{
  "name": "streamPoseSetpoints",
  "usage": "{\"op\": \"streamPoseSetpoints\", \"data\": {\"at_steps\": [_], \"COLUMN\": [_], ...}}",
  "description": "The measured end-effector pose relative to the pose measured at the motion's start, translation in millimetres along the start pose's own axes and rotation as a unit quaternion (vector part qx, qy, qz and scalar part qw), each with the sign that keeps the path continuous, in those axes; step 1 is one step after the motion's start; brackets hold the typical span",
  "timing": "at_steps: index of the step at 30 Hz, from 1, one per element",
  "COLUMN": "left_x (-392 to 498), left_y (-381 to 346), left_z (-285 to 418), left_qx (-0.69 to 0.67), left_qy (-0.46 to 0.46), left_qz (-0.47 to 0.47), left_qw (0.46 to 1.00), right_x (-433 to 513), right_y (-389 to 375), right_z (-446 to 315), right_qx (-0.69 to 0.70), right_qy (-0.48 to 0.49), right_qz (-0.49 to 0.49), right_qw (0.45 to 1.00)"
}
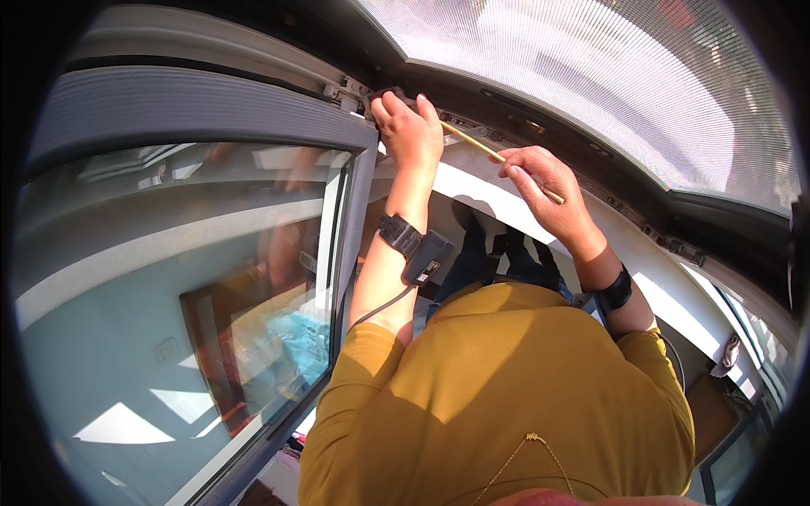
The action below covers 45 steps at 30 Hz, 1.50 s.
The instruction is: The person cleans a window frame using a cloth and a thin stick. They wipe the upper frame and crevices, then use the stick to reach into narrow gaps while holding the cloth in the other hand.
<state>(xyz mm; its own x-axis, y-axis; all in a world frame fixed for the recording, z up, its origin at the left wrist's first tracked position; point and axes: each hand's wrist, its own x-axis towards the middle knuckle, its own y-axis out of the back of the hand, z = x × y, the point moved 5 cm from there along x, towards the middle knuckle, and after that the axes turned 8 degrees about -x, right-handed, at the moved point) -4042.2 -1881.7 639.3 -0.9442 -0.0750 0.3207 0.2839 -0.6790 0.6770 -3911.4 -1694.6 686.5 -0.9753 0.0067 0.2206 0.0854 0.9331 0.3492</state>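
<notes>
My left hand (408,129) is at the corner of the window frame, its fingers bent over a crumpled cloth (395,95) that shows only in part behind them. A thin light wooden stick (471,140) runs from beside my left fingers down to the right. My right hand (545,180) grips that stick near its lower end, thumb and fingers closed round it. The stick's far tip is hidden by my left hand. Just left of my left fingers sits a metal hinge fitting (348,93).
An opened glass window sash (367,190) fills the left side. A mesh insect screen (569,82) spans the top right, above a dark frame track with metal fittings (538,126). A white sill (468,186) lies below. Another cloth (729,354) rests far right.
</notes>
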Motion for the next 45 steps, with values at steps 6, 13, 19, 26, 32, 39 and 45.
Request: {"op": "streamPoseSetpoints", "data": {"at_steps": [6,13,19,26,32,39,45], "left_x": [6.3,16.7,8.0,-20.8,-0.8,-0.2,6.3], "left_y": [-6.7,-9.8,-13.9,-16.4,2.7,-5.0,-15.3], "left_z": [-1.6,-0.5,-1.6,20.9,0.6,-1.7,-19.4], "left_qx": [0.052,-0.023,-0.031,-0.039,-0.079,0.103,0.151], "left_qy": [0.016,0.049,0.042,-0.053,0.027,0.01,0.073], "left_qz": [0.017,0.068,0.04,-0.02,0.021,-0.057,-0.086], "left_qw": [0.998,0.996,0.998,0.998,0.996,0.993,0.982], "right_x": [-10.1,-19.7,-27.4,-31.1,-30.6,-45.2,-55.7], "right_y": [12.0,19.1,31.2,33.2,48.4,65.7,70.9], "right_z": [0.7,3.0,3.0,1.4,-12.1,-11.4,-8.0], "right_qx": [0.028,0.056,0.044,0.047,-0.027,0.032,0.008], "right_qy": [-0.006,-0.021,-0.012,-0.025,0.05,0.001,0.021], "right_qz": [0.004,0.0,0.007,-0.011,0.002,0.007,0.04], "right_qw": [1.0,0.998,0.999,0.999,0.998,0.999,0.999]}}
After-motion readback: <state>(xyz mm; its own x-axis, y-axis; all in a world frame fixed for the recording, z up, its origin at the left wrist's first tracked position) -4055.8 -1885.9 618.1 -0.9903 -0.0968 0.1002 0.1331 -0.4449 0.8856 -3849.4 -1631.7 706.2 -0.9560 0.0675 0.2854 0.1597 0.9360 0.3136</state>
